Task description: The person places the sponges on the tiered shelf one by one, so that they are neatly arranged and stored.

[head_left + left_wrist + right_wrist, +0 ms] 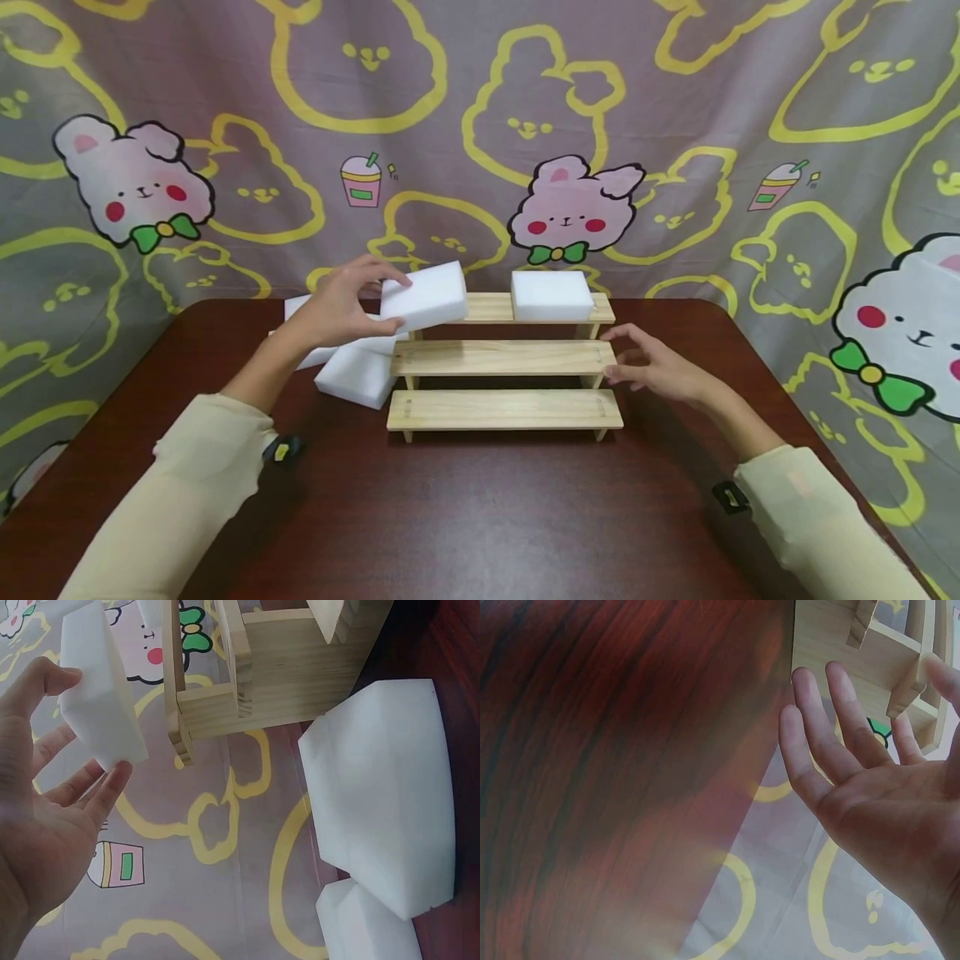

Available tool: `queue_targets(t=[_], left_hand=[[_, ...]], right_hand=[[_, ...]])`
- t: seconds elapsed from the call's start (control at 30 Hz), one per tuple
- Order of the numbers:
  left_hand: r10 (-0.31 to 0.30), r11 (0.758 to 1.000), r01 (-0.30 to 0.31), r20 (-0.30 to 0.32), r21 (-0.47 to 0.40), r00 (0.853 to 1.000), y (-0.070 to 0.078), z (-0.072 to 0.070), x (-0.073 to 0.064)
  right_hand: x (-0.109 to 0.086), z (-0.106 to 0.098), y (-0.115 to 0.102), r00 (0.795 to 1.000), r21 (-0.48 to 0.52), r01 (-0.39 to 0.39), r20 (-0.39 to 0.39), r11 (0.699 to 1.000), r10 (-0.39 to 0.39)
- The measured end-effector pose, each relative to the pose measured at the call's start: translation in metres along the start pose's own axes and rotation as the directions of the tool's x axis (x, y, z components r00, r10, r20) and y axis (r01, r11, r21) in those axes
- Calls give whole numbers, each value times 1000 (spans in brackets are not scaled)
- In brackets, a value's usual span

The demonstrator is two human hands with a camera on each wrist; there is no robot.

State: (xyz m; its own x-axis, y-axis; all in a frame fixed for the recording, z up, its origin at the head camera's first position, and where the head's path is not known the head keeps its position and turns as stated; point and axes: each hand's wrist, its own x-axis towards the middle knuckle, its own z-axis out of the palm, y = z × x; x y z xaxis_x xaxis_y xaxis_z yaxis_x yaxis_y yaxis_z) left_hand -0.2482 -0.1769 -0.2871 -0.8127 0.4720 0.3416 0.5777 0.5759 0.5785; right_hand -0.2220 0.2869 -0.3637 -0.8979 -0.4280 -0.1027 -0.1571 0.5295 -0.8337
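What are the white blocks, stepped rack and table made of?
Blocks: probably foam; matte, smooth, with clean-cut edges. Rack: pale wood, seemingly unvarnished, given its visible grain. Table: dark red-brown, faintly glossy; streaks suggest wood or laminate.

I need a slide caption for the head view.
Left hand grips a white block near a three-tier wooden stand with another block on its top shelf.

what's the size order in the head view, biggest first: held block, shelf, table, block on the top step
1. Table
2. Shelf
3. Held block and top-step block: too alike to rank; nearness to the camera may differ
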Motion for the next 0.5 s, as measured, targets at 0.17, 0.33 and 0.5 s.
queue_targets(t=[0.17, 0.33, 0.5], left_hand=[[38, 999, -38, -12, -1, 999, 1, 2, 3], [47, 999, -46, 8, -3, 999, 0, 4, 5], [37, 999, -38, 45, 19, 998, 0, 5, 7]], right_hand=[[0, -1, 1, 1000, -6, -5, -5, 1000, 5], [0, -1, 1, 1000, -8, -15, -4, 1000, 15], [0, -2, 2, 1000, -6, -12, 0, 1000, 12]])
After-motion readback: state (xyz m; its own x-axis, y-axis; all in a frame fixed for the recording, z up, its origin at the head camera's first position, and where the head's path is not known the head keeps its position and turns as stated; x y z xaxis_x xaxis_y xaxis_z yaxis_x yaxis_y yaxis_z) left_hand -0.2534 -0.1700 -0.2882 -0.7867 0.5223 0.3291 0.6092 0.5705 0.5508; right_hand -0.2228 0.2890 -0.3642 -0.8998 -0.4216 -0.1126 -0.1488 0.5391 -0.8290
